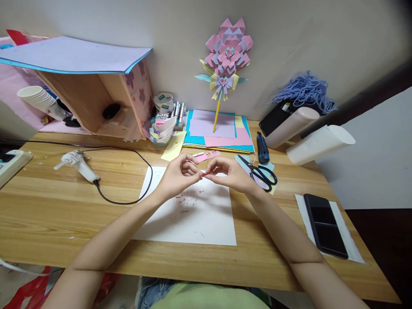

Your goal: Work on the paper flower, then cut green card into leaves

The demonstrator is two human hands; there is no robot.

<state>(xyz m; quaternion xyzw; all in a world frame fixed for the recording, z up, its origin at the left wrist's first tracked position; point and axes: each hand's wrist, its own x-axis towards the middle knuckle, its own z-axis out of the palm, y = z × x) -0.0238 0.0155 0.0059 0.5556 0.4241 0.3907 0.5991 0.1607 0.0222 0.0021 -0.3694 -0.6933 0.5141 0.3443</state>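
Head view: left hand [178, 174] and right hand [230, 174] both pinch one tiny pink paper piece [202, 174] over the far edge of the white sheet [206, 223]. It seems a folding step, which needs steady fingertips.

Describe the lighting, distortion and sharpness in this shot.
Head view: soft, even light, no harsh shadows around the left hand and right hand; wide-angle distortion splays the desk edges; upper right corner darkens; hands sharp, the pink scrap they pinch too small to resolve.

Two hands [177, 177] [230, 175], one pink scrap [202, 174], one scissors [261, 174], one phone [325, 225].
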